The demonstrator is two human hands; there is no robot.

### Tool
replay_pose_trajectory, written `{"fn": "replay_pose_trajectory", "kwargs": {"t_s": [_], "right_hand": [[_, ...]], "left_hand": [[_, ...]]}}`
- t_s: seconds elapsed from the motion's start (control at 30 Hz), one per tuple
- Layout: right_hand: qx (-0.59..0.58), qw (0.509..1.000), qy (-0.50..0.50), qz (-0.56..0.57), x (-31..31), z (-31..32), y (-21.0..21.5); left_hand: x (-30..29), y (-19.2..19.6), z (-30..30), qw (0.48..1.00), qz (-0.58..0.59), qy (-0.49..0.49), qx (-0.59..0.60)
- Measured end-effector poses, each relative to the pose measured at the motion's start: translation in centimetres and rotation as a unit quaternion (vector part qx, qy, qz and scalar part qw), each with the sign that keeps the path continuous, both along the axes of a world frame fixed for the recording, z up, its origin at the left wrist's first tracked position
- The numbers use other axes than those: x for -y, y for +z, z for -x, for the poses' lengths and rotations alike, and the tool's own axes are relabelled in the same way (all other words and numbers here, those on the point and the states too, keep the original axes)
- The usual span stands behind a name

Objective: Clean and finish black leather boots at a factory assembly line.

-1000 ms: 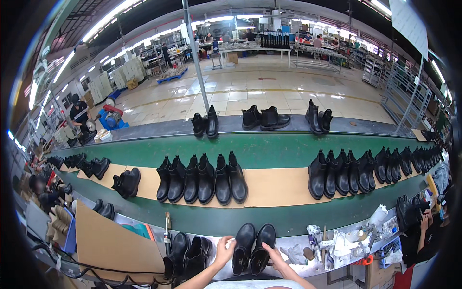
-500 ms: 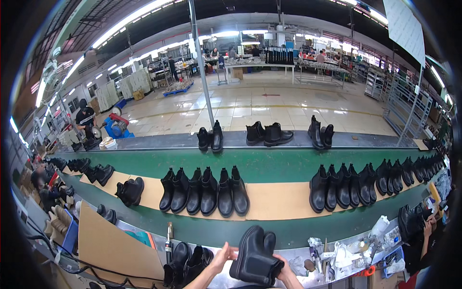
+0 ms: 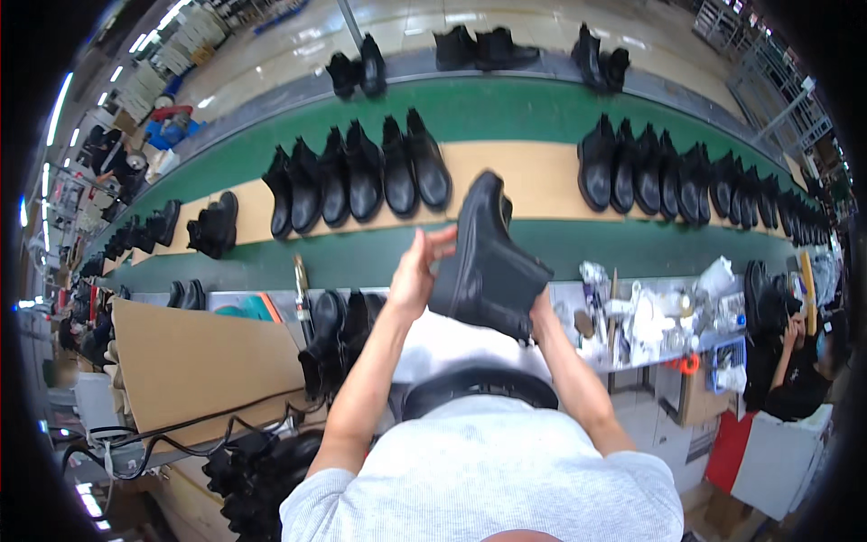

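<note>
A black ankle boot (image 3: 492,280) hangs before my chest, tilted with its toe up and its sole toward the left. A sliver of a second dark boot shows behind it. My right hand (image 3: 540,312) grips at the shaft end, its fingers mostly hidden behind the leather. Beside the sole is my left hand (image 3: 417,275), fingers stretched out and apart; whether the fingertips touch the boot I cannot tell. Left of my left forearm, another pair of black boots (image 3: 330,330) stands on the metal bench.
Ahead runs a green conveyor (image 3: 515,108) with cardboard strips (image 3: 492,158) bearing rows of black boots (image 3: 361,172). More pairs (image 3: 488,50) stand on the far ledge. Bottles and crumpled wrappings (image 3: 650,316) cover the bench at right, near a co-worker (image 3: 799,361). A cardboard panel (image 3: 208,361) stands left.
The view has tipped downward, bringing my torso into sight. The held boot has turned more upright, its shaft toward the right. My left hand remains beside the sole, fingers still extended.
</note>
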State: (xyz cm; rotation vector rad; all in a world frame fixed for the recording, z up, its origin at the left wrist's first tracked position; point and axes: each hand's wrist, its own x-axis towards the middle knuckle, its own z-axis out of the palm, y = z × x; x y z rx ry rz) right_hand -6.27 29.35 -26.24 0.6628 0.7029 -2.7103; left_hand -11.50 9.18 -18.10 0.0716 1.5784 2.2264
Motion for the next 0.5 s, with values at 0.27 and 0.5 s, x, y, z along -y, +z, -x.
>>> {"fn": "replay_pose_trajectory", "kwargs": {"t_s": [0.27, 0.5], "right_hand": [[0.033, 0.999, -0.008, -0.015, 0.3, -0.4, 1.2], [0.014, 0.996, 0.075, -0.04, 0.1, -2.1, 0.1]], "left_hand": [[0.7, -1.4, -0.6, 0.999, -0.013, 0.017, 0.043], [1.5, -2.7, -4.9, 0.992, 0.12, 0.015, -0.022]]}}
